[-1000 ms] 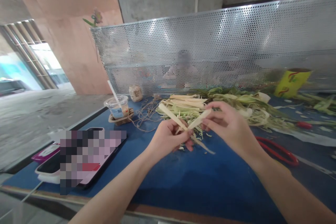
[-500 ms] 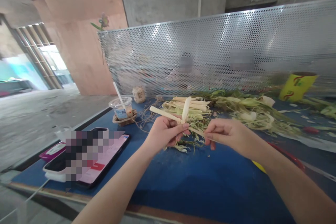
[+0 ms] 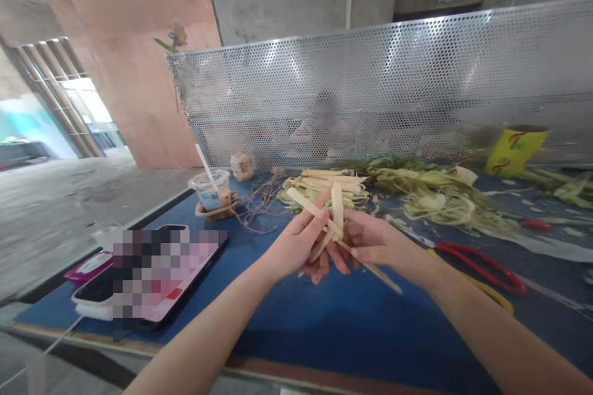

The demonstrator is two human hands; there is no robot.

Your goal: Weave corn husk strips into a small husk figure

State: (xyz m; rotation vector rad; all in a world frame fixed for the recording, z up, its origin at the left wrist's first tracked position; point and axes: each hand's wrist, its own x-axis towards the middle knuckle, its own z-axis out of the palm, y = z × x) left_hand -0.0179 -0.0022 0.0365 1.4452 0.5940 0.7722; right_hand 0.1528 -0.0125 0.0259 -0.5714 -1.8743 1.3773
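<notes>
Over the blue tabletop, both hands meet at a small folded cross of pale corn husk strips. My left hand pinches the folded strips between thumb and fingers from the left. From the right, my right hand grips the same piece, its thumb near a thin strip end that sticks out down to the right. One strip points up and another slants up to the left. Fingers of both hands overlap beneath the cross, partly hidden. Just behind lies a stack of husk strips.
Scissors with red and yellow handles lie by my right forearm. Loose green husks and a yellow cylinder are at back right. Leftward are tangled twine, a drink cup and phones. A perforated metal screen stands behind.
My right hand has moved left and up against my left hand, onto the crossed strips. The thin strip end now hangs free toward the lower right. The scissors show more fully.
</notes>
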